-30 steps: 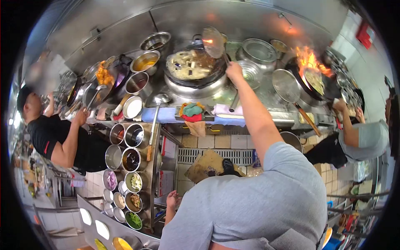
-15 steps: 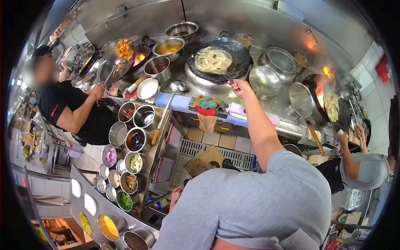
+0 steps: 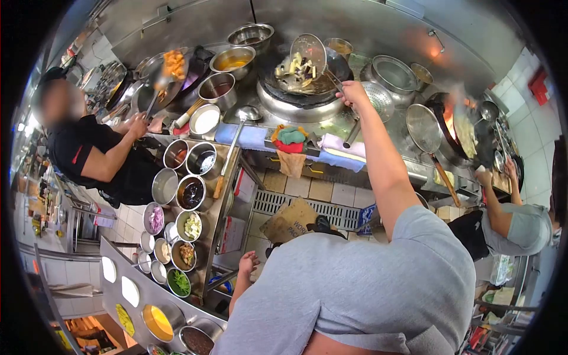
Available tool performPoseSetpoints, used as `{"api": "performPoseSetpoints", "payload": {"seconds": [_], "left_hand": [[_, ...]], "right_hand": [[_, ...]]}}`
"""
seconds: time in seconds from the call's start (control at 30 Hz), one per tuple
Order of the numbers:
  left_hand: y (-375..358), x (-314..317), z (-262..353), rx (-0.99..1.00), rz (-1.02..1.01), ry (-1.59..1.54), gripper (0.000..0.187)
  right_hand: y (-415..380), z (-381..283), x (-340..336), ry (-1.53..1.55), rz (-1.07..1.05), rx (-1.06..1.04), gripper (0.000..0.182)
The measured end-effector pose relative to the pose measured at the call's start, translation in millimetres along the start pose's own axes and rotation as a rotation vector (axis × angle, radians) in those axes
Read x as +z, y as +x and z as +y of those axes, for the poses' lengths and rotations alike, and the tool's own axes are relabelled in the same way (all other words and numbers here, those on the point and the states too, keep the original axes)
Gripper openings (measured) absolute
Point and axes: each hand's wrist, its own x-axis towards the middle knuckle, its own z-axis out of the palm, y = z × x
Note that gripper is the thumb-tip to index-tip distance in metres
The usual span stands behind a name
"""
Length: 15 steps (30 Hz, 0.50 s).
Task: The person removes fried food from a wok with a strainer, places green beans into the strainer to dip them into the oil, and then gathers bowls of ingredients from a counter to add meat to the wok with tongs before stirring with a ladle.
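— Since half a second ago the ladle (image 3: 309,52) has risen out of the wok (image 3: 305,80)?
— Yes, tilted at twelve o'clock over pale and dark pieces.
— And the surroundings?
— Steel cooking range (image 3: 378,133), tiled floor (image 3: 322,192) with a drain grate; a co-worker (image 3: 97,157) at nine o'clock, another (image 3: 512,228) at three.
— The hands?
— Right hand (image 3: 353,93) is closed round the ladle's handle; left hand (image 3: 248,262) hangs low with loose fingers, holding nothing.
— Room to move?
— Colander (image 3: 377,100) just beside the right hand; sauce pots (image 3: 192,192) crowd eight o'clock.
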Motion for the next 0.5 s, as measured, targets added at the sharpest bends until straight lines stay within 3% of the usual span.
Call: {"api": "performPoseSetpoints", "payload": {"seconds": [0.23,0.5], "left_hand": [[-27,24,32,0.05,-0.012,0.199,0.028],[-28,34,52,0.004,-0.02,0.304,0.026]], "right_hand": [[-19,13,-25,-0.119,0.034,-0.018,0.044],[-35,19,-41,0.032,0.052,-0.019,0.041]]}}
